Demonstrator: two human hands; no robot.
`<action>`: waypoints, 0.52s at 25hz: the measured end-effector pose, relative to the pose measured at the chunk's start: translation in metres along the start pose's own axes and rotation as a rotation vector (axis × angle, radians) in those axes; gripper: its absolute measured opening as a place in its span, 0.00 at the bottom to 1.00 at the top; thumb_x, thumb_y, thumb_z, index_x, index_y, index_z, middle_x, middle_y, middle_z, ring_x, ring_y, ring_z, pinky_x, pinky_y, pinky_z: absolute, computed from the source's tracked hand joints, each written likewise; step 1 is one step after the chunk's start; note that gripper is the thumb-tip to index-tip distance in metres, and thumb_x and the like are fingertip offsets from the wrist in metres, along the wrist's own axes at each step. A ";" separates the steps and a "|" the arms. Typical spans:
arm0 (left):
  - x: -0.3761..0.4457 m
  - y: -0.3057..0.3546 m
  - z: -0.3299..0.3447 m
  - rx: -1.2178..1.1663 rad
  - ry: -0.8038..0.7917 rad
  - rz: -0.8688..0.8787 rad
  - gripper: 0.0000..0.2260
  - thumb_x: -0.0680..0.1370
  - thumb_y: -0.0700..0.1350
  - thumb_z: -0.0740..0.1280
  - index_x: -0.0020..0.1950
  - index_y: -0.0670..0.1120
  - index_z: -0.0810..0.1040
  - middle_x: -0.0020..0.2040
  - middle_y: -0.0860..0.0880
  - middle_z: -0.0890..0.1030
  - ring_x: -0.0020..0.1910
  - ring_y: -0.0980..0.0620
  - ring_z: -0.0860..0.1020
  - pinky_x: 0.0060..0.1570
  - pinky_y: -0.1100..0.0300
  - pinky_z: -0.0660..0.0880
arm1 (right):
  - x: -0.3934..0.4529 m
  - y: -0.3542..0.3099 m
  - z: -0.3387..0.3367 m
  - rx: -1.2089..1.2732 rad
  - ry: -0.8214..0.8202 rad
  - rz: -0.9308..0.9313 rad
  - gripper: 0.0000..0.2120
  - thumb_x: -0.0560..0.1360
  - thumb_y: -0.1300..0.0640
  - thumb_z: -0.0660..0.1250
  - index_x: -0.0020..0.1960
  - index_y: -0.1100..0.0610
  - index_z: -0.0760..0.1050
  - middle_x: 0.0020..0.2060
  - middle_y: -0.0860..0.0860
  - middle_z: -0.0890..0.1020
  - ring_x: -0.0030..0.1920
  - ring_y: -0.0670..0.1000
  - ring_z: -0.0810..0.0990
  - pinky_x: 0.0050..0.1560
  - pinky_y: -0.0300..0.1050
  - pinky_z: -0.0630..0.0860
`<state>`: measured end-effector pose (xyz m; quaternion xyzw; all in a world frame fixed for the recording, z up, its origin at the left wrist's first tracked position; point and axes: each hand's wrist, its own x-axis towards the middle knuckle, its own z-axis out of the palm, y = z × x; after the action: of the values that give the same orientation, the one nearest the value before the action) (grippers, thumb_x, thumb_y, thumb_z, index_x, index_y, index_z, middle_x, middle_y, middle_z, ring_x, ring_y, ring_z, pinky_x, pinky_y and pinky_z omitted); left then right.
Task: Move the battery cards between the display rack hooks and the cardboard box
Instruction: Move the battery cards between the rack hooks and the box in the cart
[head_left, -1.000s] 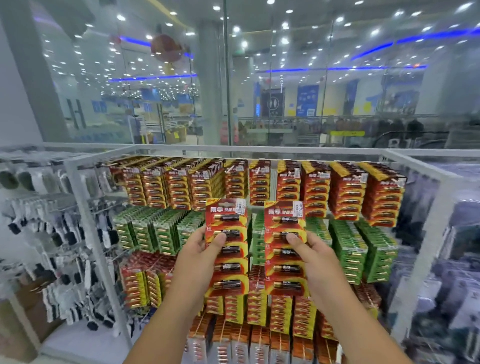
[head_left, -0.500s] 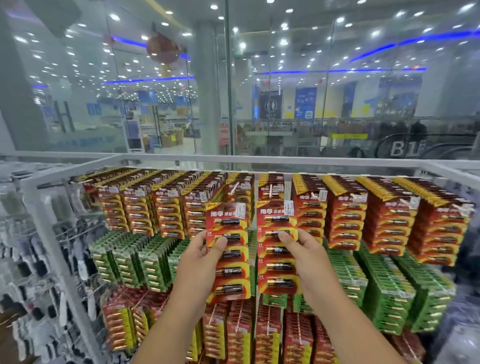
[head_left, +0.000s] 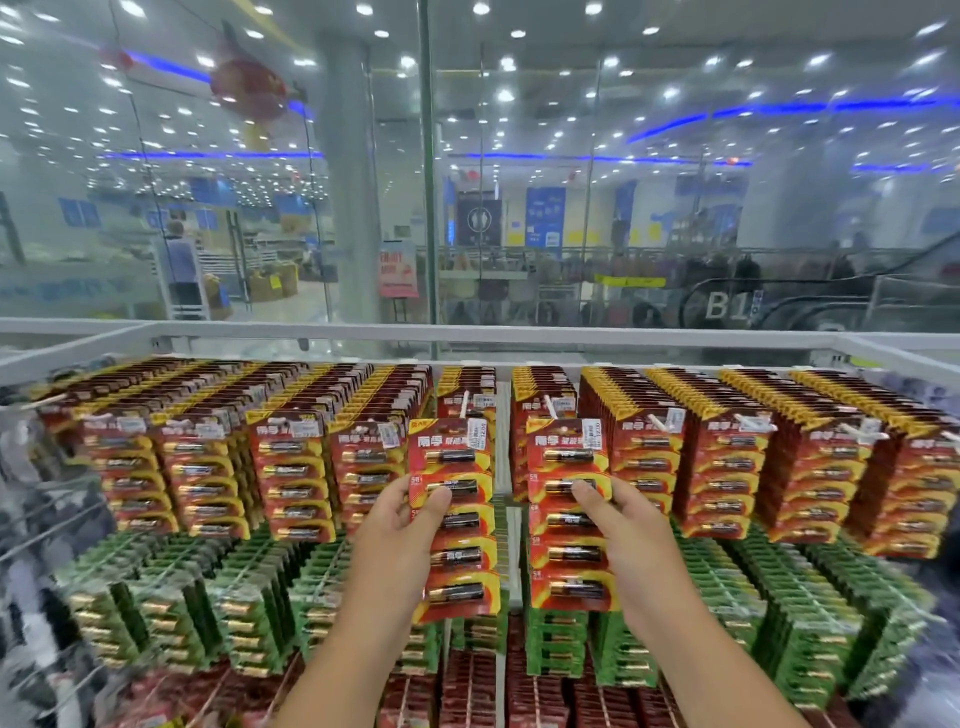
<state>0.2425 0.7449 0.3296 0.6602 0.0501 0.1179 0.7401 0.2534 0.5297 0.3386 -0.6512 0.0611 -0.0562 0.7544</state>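
Now each hand, left (head_left: 402, 525) and right (head_left: 631, 530), grips an upright red card (head_left: 456, 514) (head_left: 567, 512), and the open hooks (head_left: 464, 402) (head_left: 549, 405) lie just at 12 o'clock.

We bring both cards up: left hand (head_left: 402, 525) card (head_left: 454, 514) & right hand (head_left: 631, 525) card (head_left: 569, 512) now level w/ top-row hooks (head_left: 464, 404).
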 end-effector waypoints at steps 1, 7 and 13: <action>0.007 -0.004 -0.001 -0.004 -0.006 -0.005 0.50 0.53 0.82 0.72 0.72 0.65 0.71 0.69 0.56 0.80 0.68 0.48 0.79 0.63 0.39 0.78 | 0.003 0.001 0.001 -0.004 0.002 0.007 0.14 0.77 0.41 0.72 0.61 0.44 0.82 0.57 0.46 0.86 0.61 0.55 0.84 0.61 0.64 0.81; 0.020 -0.011 0.008 -0.001 -0.030 -0.027 0.45 0.56 0.81 0.72 0.70 0.66 0.73 0.67 0.56 0.81 0.66 0.49 0.80 0.60 0.40 0.80 | 0.013 0.008 0.008 -0.007 0.015 0.001 0.21 0.75 0.37 0.72 0.65 0.43 0.80 0.62 0.43 0.83 0.67 0.52 0.79 0.67 0.62 0.76; 0.039 -0.011 0.020 -0.009 -0.030 -0.050 0.12 0.80 0.55 0.70 0.64 0.58 0.78 0.54 0.55 0.87 0.51 0.50 0.86 0.49 0.44 0.84 | 0.033 0.004 0.010 -0.027 0.035 0.038 0.06 0.80 0.45 0.69 0.56 0.45 0.79 0.56 0.42 0.81 0.64 0.51 0.76 0.67 0.56 0.73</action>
<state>0.2855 0.7338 0.3246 0.6571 0.0549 0.0899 0.7464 0.2881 0.5343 0.3353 -0.6590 0.0875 -0.0525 0.7452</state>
